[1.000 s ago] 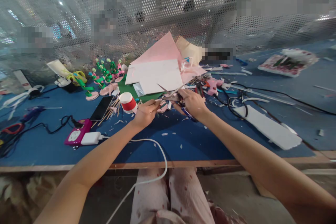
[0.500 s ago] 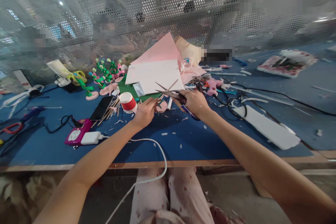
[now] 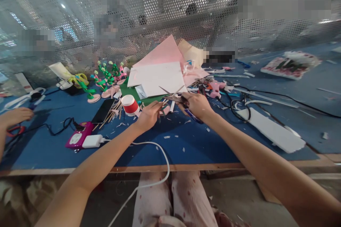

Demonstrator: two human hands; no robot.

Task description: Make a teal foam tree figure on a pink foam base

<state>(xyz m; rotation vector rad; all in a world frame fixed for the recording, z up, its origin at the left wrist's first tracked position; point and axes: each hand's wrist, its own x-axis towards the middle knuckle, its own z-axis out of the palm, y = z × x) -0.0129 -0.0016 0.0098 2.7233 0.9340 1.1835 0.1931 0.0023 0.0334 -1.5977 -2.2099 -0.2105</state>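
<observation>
My right hand (image 3: 196, 105) grips a pair of scissors (image 3: 173, 98) by the handles, its blades spread and pointing left. In the closed fingers of my left hand (image 3: 149, 115) is a thin pale stick (image 3: 178, 91), slanting up to the right across the blades. Whether the blades touch it I cannot tell. Just beyond the left fingertips lies a pink disc (image 3: 165, 110), partly hidden. A red and white paper cup (image 3: 129, 105) stands beside my left hand. White sheets (image 3: 157, 78) lie behind both hands.
Another person's hand (image 3: 17, 116) reaches in at the left. Thin sticks (image 3: 109, 113), a phone (image 3: 103, 111) and a magenta power box (image 3: 80, 135) lie left. Green paper plants (image 3: 106, 74) stand behind. A pink glue gun (image 3: 216, 88) and white board (image 3: 271, 129) are right.
Another person's hand has come in at the left edge, over the dark blue tool there. The stick and scissors have shifted slightly against each other; my hands stay nearly in place.
</observation>
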